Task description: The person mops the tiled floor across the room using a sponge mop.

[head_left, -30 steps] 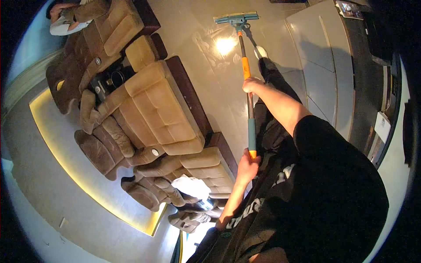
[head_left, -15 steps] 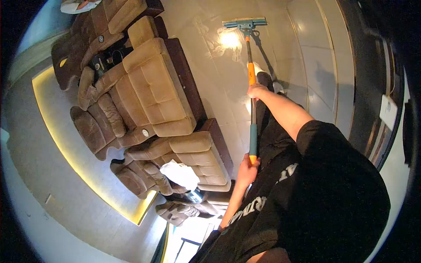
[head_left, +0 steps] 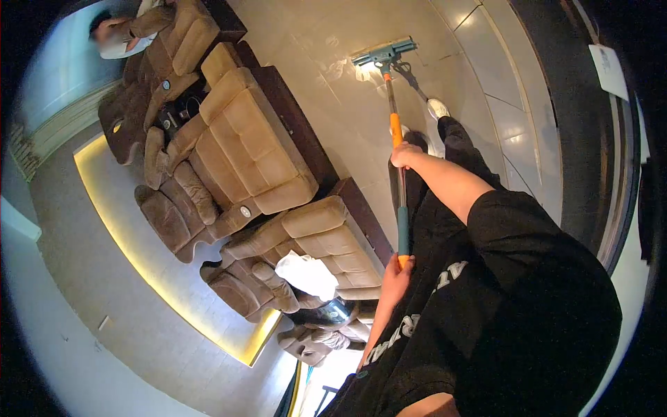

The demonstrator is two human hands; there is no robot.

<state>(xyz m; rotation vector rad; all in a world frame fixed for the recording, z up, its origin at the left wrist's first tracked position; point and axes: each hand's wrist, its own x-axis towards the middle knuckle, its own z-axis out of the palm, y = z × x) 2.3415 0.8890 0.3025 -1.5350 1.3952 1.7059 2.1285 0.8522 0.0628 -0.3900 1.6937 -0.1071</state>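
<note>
Both my hands hold the pole of a mop [head_left: 396, 115], which has orange and teal grips and a wide teal head. My right hand [head_left: 403, 154] is wrapped round the pole midway, just below the upper orange section. My left hand [head_left: 397, 270] closes round the orange end of the handle near my shirt. Tilted on the tiled floor [head_left: 333, 125], the mop head [head_left: 384, 53] lies beside a patch of bright reflection and whitish streaks. My shoe [head_left: 438, 108] rests on the tiles close to the pole.
Brown recliner sofas [head_left: 250, 146] line the left side, on dark bases. A white cloth [head_left: 307, 275] lies on one seat. At the top left, another person [head_left: 128, 38] is by the far sofa. A dark frame with a white panel [head_left: 608, 71] runs along the right.
The mop head has tilted and sits slightly lower and left in view. My shoe shows more clearly. The sofas have shifted right, and more of the other person is visible.
</note>
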